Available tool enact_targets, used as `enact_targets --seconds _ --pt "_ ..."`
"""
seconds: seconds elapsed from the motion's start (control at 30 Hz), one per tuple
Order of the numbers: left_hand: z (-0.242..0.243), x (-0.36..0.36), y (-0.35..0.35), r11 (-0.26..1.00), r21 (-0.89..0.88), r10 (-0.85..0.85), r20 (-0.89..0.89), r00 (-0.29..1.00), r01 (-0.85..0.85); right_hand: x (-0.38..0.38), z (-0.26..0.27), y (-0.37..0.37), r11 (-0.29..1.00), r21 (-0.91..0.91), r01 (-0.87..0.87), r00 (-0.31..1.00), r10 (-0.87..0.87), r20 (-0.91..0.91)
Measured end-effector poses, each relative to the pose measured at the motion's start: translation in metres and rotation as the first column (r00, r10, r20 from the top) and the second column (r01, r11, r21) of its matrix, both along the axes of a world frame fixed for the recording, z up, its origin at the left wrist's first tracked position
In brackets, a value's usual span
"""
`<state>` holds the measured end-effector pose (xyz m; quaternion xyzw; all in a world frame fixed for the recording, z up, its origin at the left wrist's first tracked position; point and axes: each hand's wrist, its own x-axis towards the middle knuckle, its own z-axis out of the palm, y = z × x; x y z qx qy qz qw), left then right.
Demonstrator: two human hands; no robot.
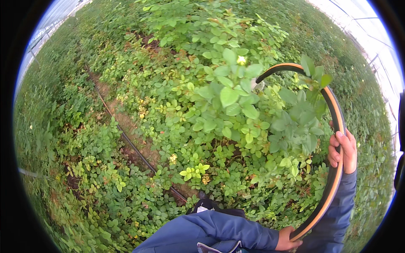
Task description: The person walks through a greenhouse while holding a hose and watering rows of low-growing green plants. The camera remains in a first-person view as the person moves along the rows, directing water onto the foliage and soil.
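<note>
A black hose with an orange stripe (325, 202) arcs up the right side and bends over toward the middle of the bed. My right hand (346, 151) is wrapped around it partway up. Lower down, near my body, my left hand (287, 239) grips the same hose. Its far end points down into the foliage, where a pale patch, perhaps water, shows at the mouth. Leafy shoots partly cover the upper bend. Close to the hose end stands a tall rose plant (229, 96) with a pale yellow-white bud (241, 60).
Dense, low rose bushes (193, 172) surround me. A thin dark irrigation pipe (136, 150) runs diagonally along a strip of bare soil (126, 121) to the left. Translucent greenhouse sheeting (375, 31) with thin framing shows at the upper right edge.
</note>
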<state>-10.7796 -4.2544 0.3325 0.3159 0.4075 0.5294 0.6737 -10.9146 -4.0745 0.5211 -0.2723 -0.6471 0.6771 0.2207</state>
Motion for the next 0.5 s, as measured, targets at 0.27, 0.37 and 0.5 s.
enact_targets --seconds 0.27,0.37,0.5 --pt "0.001 -0.063 -0.029 0.999 0.004 0.039 -0.121 0.992 -0.038 -0.061 -0.002 -0.043 0.996 0.007 -0.086 0.991 0.087 -0.101" --pt "0.008 -0.085 -0.046 0.99 0.086 0.119 -0.061 0.991 -0.113 -0.066 -0.005 -0.046 0.998 0.007 -0.069 0.994 0.069 -0.085" --pt "0.02 -0.094 -0.047 0.99 0.132 0.053 0.036 0.998 -0.057 -0.055 -0.006 -0.036 1.0 0.02 -0.019 1.0 0.019 0.016"
